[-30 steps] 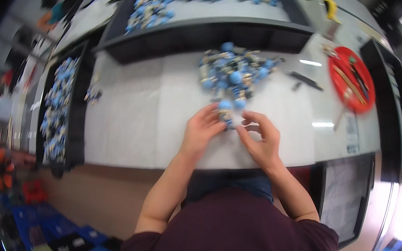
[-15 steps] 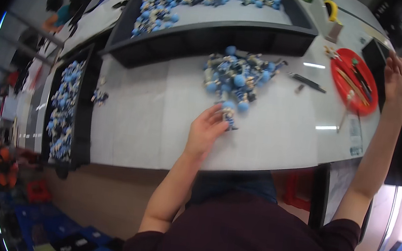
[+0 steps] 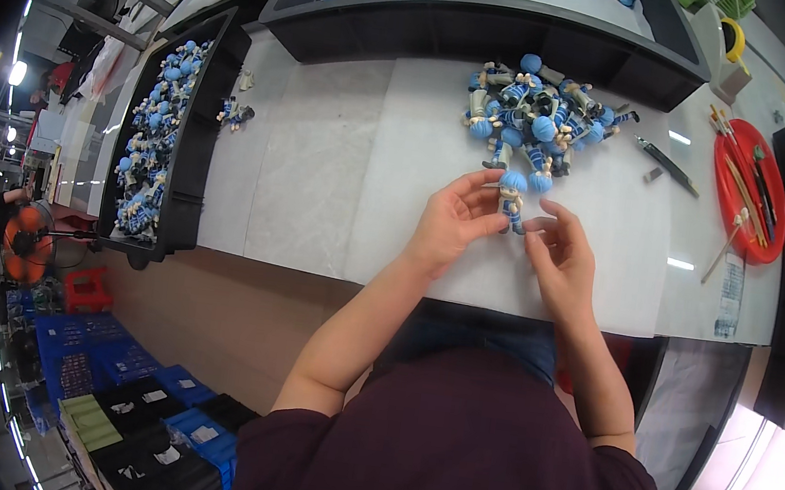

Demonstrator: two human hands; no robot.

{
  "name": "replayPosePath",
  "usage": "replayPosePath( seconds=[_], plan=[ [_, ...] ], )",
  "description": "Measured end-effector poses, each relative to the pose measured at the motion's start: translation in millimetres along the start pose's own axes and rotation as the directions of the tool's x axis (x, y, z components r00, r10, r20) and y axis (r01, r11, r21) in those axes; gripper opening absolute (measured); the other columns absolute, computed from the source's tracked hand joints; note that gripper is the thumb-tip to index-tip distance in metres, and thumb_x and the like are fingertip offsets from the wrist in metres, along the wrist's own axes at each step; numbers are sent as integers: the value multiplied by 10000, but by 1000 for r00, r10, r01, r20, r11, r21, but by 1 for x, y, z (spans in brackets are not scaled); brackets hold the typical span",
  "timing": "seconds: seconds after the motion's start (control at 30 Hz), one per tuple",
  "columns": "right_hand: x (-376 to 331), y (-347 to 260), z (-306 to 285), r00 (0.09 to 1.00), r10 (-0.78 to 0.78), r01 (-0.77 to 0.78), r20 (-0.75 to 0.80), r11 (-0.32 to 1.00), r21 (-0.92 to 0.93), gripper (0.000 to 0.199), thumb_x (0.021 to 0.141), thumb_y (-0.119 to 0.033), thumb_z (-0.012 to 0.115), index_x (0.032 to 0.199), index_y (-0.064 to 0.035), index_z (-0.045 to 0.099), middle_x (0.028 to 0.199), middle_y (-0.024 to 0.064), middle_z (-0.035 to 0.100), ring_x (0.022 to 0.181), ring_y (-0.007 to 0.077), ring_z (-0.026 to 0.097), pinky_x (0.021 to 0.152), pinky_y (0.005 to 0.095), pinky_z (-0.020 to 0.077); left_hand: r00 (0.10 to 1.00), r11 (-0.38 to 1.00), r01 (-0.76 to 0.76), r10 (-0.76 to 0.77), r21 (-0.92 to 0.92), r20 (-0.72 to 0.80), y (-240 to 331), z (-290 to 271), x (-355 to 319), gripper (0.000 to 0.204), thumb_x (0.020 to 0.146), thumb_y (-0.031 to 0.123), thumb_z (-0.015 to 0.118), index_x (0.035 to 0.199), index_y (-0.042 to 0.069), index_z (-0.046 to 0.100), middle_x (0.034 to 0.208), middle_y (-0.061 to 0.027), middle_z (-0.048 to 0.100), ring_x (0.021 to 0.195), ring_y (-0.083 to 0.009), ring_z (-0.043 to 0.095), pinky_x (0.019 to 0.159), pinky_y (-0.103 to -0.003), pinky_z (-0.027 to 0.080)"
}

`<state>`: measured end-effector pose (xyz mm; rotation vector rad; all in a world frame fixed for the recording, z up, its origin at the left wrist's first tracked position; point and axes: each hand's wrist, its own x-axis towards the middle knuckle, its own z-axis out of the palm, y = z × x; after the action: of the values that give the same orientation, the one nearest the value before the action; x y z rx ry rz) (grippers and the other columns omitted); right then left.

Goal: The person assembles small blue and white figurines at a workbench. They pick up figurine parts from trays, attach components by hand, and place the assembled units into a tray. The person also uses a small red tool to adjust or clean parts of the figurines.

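Note:
A small blue-haired doll figurine (image 3: 511, 203) is held upright between the thumb and fingers of my left hand (image 3: 454, 221), in front of me over the white table. Close by its legs, on the right, my right hand (image 3: 562, 261) has its fingers curved but apart, with nothing visible in them. Whether a fingertip brushes the figurine's feet I cannot tell. Just beyond both hands lies a heaped pile of like figurines (image 3: 544, 128), blue-haired, in blue and grey clothing. One figurine (image 3: 540, 177) lies at the pile's near edge, beside the held one's head.
Behind the pile stands a large black tray (image 3: 477, 35) with more figurines. Another black tray (image 3: 194, 147) of them is at left, a stray figurine (image 3: 235, 114) beside it. To the right lie a black pen-like tool (image 3: 669, 167) and a red dish (image 3: 774, 218) with brushes.
My right hand has come from the far right, by the black tray beyond the red dish, to beside the held figurine. My left hand still grips that figurine. The whole view has shifted.

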<state>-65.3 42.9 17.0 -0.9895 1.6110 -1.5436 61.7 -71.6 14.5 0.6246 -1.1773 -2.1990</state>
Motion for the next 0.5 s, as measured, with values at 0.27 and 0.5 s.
replayPosePath(
  seconds=[0.27,0.5],
  plan=[
    [-5,-1,3,995,-97,90,-35,981,-172,267,807,-9,581,1072,-1,554,874,57,606,696,57,543,572,185,435,1000,1000,15,-15,10,-7,2,1,-2,511,768,-42,615,1237,-19,415,1084,-132,563,976,-164,560,828,-276,475],
    [-5,0,3,994,-98,89,-40,979,-183,248,804,-10,581,1052,2,565,861,64,613,701,69,556,583,195,448,1000,1000,14,-14,11,1,2,0,-2,501,777,-31,613,1235,-23,412,1089,-135,558,977,-162,558,838,-272,472]
  ],
)
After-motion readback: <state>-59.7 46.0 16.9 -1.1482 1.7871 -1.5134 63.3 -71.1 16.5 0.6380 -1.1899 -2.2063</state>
